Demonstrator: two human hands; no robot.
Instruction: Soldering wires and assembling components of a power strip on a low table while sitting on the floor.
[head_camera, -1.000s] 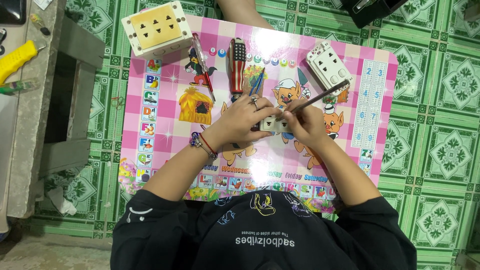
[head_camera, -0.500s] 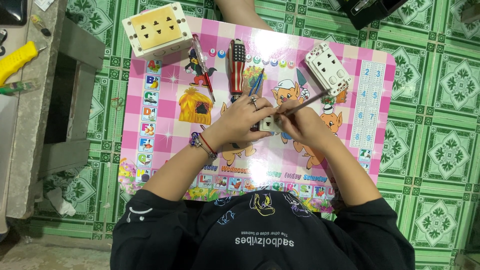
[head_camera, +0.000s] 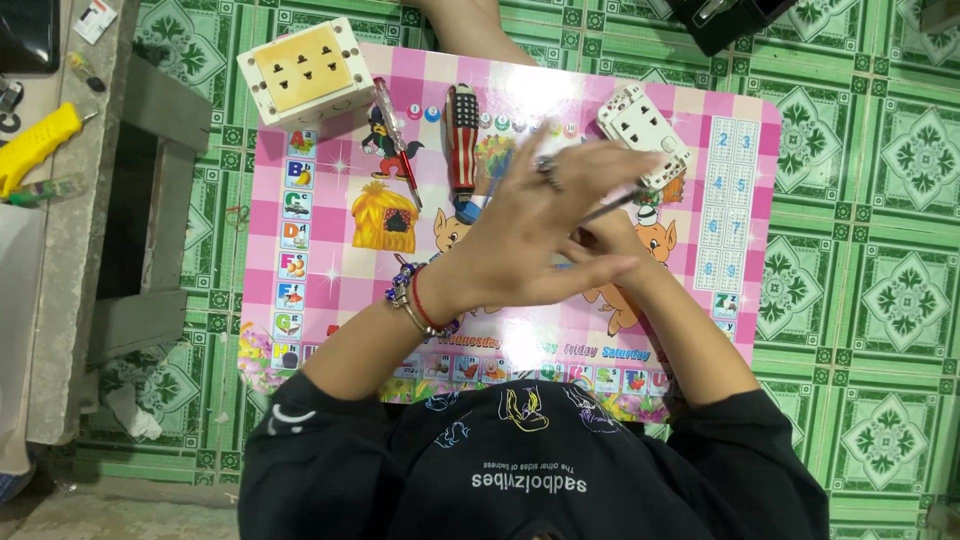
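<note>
Socket box (head_camera: 307, 72) on mat (head_camera: 330, 270) far-left corner, screwdriver (head_camera: 461, 135) btwn it & socket plate (head_camera: 645, 133).

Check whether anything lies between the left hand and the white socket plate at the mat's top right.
Nothing on the mat separates them: the left hand is raised, fingertips just short of the white socket plate; only the thin tool in the right hand crosses beneath.

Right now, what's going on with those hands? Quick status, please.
Left hand spread flat over right hand, blurred. Right hand grips thin screwdriver; small part beneath hidden. White socket plate just beyond the tip, striped-handle tool beside.
</note>
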